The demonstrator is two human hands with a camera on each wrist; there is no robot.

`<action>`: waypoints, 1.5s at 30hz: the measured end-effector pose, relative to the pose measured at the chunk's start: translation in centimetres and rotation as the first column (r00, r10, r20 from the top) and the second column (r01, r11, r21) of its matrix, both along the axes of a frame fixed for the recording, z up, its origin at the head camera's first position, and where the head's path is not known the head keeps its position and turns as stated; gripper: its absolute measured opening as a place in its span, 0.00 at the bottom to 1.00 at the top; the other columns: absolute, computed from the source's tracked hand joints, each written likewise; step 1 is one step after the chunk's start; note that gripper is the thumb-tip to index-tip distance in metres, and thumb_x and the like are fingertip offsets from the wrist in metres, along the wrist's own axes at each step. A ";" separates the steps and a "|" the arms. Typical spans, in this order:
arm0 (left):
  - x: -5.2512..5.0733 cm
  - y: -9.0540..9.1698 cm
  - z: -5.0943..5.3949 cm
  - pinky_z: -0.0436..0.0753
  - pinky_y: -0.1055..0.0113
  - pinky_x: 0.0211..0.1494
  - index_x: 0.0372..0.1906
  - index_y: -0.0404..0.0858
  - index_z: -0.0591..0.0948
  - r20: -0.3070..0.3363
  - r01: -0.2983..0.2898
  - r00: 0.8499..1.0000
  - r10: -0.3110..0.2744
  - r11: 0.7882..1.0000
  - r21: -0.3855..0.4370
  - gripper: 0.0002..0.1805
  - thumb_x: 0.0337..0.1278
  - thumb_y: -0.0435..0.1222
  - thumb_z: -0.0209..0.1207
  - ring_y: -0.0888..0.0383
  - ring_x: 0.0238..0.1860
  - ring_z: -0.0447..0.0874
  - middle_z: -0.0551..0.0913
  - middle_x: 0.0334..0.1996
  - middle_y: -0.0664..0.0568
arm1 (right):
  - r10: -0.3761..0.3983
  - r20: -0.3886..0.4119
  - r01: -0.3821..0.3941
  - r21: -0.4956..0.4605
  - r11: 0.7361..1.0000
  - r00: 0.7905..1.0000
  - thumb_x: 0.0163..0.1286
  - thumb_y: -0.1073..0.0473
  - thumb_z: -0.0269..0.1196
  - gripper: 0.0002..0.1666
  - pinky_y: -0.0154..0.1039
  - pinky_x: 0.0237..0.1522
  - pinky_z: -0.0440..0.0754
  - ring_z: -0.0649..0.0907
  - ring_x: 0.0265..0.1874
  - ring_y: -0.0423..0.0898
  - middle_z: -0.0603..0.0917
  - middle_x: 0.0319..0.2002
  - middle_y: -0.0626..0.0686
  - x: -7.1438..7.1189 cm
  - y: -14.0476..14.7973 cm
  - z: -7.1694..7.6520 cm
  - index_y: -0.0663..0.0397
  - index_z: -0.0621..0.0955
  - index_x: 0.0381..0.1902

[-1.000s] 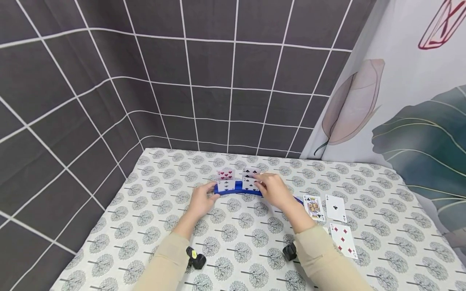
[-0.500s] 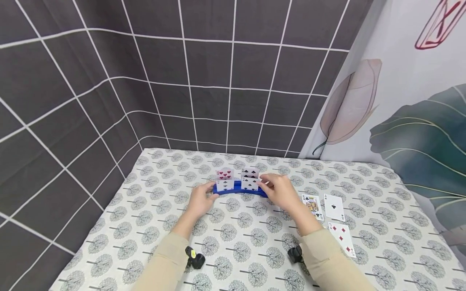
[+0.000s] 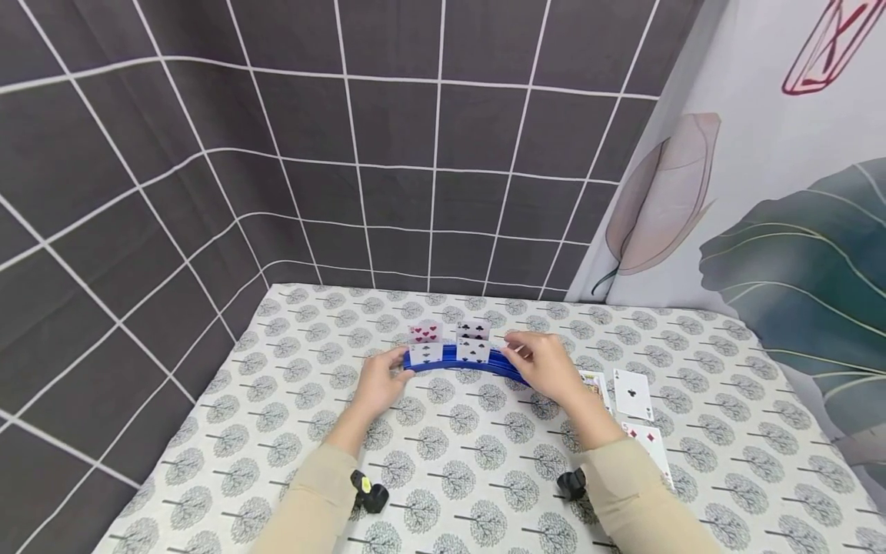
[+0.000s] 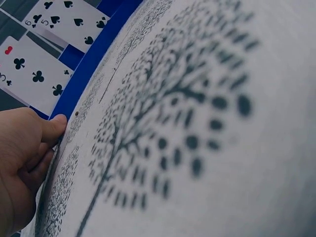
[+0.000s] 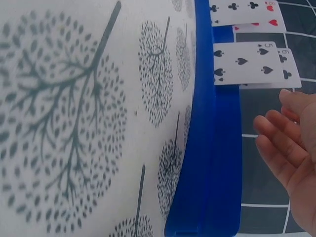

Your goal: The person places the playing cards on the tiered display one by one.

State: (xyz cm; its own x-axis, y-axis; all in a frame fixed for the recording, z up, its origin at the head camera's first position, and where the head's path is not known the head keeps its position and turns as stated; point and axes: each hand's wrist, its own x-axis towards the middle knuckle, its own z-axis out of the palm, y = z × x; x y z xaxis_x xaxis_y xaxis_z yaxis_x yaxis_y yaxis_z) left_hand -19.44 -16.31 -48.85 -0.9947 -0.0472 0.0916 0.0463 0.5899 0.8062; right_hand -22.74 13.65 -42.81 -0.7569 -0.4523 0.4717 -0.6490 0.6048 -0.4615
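Note:
My left hand pinches the left end of a curved blue playing card holder, its thumb against the front edge. On the holder's left part stands a three of clubs, with a heart card behind it. Farther right, a five of spades stands in front of a six of clubs. Just right of that pair is my right hand, its fingers loosely bent with nothing between them. It is apart from the cards in the right wrist view.
Loose on the tree-patterned tablecloth at the right lie an ace of clubs, a king and a five of diamonds. My right arm partly covers the last two. A dark gridded curtain hangs behind the table.
My right hand has let go of the five of spades and six of clubs and moved right. Both cards stay upright in the holder. My left hand keeps its place.

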 end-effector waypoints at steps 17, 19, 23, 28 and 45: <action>0.3 0.1 0.2 0.78 0.49 0.68 0.67 0.33 0.75 -0.002 -0.004 1.000 0.004 1.000 -0.002 0.30 0.59 0.29 0.67 0.40 0.60 0.81 0.82 0.57 0.35 | -0.006 0.028 0.008 -0.046 0.999 1.000 0.65 0.70 0.69 0.13 0.40 0.33 0.91 0.88 0.29 0.52 0.89 0.33 0.60 0.1 2.6 -0.2 0.69 0.84 0.47; 0.2 0.0 0.0 0.78 0.49 0.68 0.67 0.33 0.76 -0.008 -0.002 1.000 0.002 1.000 -0.012 0.29 0.59 0.29 0.67 0.40 0.60 0.81 0.83 0.57 0.36 | -0.019 0.049 0.021 -0.039 0.999 0.999 0.66 0.69 0.69 0.14 0.41 0.34 0.91 0.89 0.30 0.52 0.89 0.34 0.60 0.2 3.0 -0.2 0.70 0.84 0.48; 0.1 -0.1 -0.2 0.78 0.49 0.68 0.67 0.33 0.76 -0.005 -0.001 1.000 0.001 1.000 -0.014 0.30 0.59 0.30 0.68 0.41 0.60 0.81 0.82 0.57 0.36 | -0.036 0.073 0.039 -0.033 0.999 0.997 0.67 0.67 0.69 0.15 0.42 0.35 0.91 0.89 0.31 0.52 0.89 0.34 0.60 0.1 3.6 -0.2 0.70 0.83 0.49; 0.1 -0.1 -0.1 0.78 0.48 0.67 0.67 0.32 0.75 -0.012 -0.003 1.000 0.003 1.000 -0.006 0.30 0.59 0.29 0.68 0.40 0.60 0.81 0.82 0.57 0.35 | -0.048 0.081 0.051 -0.040 0.998 0.996 0.66 0.68 0.69 0.16 0.43 0.36 0.91 0.89 0.32 0.53 0.89 0.35 0.60 0.1 4.1 -0.3 0.70 0.83 0.50; -0.1 0.0 -0.4 0.80 0.49 0.66 0.66 0.32 0.76 -0.020 0.000 1.000 0.000 1.000 -0.007 0.29 0.58 0.29 0.67 0.41 0.58 0.83 0.84 0.56 0.37 | -0.090 0.157 0.096 -0.030 0.995 0.984 0.69 0.65 0.67 0.17 0.45 0.38 0.91 0.88 0.36 0.55 0.88 0.38 0.62 0.5 6.5 0.1 0.70 0.81 0.53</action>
